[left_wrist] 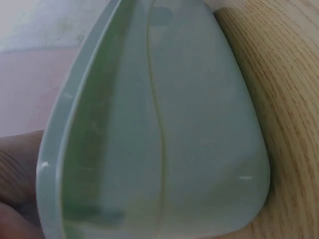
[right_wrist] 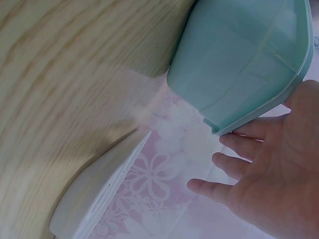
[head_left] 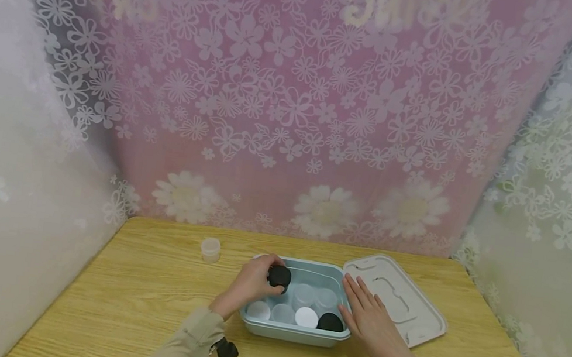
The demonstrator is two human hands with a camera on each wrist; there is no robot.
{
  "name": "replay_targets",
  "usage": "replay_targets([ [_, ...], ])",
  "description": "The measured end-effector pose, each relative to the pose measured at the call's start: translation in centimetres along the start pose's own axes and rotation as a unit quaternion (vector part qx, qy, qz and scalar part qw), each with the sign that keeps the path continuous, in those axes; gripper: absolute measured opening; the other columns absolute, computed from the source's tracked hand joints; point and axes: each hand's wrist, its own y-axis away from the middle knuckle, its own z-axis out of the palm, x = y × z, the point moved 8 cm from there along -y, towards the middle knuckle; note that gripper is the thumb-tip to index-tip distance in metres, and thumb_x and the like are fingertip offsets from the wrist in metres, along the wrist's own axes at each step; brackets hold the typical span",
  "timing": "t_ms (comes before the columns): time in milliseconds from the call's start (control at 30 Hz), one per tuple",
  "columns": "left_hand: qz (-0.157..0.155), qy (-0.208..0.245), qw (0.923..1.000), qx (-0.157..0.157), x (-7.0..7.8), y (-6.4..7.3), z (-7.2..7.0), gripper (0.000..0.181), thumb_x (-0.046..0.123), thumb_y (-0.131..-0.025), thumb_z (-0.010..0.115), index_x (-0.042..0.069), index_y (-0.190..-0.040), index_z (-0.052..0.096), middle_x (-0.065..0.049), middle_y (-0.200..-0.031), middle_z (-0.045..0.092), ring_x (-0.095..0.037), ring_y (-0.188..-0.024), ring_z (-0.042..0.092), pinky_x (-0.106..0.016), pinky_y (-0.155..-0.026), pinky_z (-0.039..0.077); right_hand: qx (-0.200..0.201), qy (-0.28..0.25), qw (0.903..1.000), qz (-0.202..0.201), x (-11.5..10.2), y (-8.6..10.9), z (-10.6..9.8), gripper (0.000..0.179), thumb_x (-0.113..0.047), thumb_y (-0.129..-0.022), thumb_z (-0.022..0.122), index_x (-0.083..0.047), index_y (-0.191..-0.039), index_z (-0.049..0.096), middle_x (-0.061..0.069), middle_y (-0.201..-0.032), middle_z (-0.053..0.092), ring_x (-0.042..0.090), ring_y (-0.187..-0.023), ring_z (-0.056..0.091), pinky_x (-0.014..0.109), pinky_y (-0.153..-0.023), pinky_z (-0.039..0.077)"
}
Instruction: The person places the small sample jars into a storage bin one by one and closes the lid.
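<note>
A pale blue-green plastic box (head_left: 294, 335) stands uncovered on the table, holding several small round containers. In its front row are a white-topped one (head_left: 306, 317) and a black-topped one (head_left: 330, 322); clear ones (head_left: 303, 295) sit behind. At the box's back left, my left hand (head_left: 252, 278) grips a small round black-topped container (head_left: 280, 275) between thumb and fingers. Whether it touches the bottom is hidden. My right hand (right_wrist: 279, 169) has its fingers extended, against the box's right rim. In the left wrist view, the box wall (left_wrist: 204, 124) hides most of the left hand.
A white lid (head_left: 394, 297) lies on the table to the right of the box, partly behind the right hand. One small clear container (head_left: 211, 250) stands at the back left. Flowered curtains (head_left: 293, 114) enclose the wooden table (head_left: 134, 302) at the back and sides.
</note>
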Motion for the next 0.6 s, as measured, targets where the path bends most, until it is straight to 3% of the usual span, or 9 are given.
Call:
replay_targets([
  [233,-0.01,-0.052,0.9973,-0.05,0.2,-0.7,1.3,0.044,0.017,-0.083,0.085,0.004,-0.12,0.065,-0.013,-0.112,0.069,-0.031,-0.102,0.065,-0.046,-0.088,0.055,-0.006,0.003,1.0,0.006,0.3,0.0,0.2,0.061,-0.031,-0.105,0.055,-0.002,-0.156,0.037,0.016,-0.159,0.039,0.038,-0.148,0.033,0.07,-0.109,0.036],
  [400,-0.024,-0.06,0.9933,-0.096,0.2,-0.8,2.4,0.043,0.016,-0.084,0.085,0.003,-0.119,0.063,-0.014,-0.113,0.068,-0.034,-0.105,0.064,-0.048,-0.092,0.054,-0.004,0.003,1.0,0.003,0.3,0.0,0.2,0.061,-0.03,-0.105,0.056,-0.002,-0.156,0.037,0.016,-0.159,0.039,0.038,-0.148,0.033,0.07,-0.109,0.036],
  [600,-0.032,-0.06,0.9923,-0.104,0.1,-0.6,2.8,0.042,0.02,-0.087,0.083,0.004,-0.119,0.063,-0.012,-0.112,0.068,-0.033,-0.103,0.063,-0.052,-0.094,0.05,-0.003,0.003,1.0,0.001,0.2,0.0,0.2,0.061,-0.03,-0.105,0.056,-0.002,-0.156,0.037,0.016,-0.159,0.039,0.039,-0.147,0.034,0.07,-0.108,0.036],
])
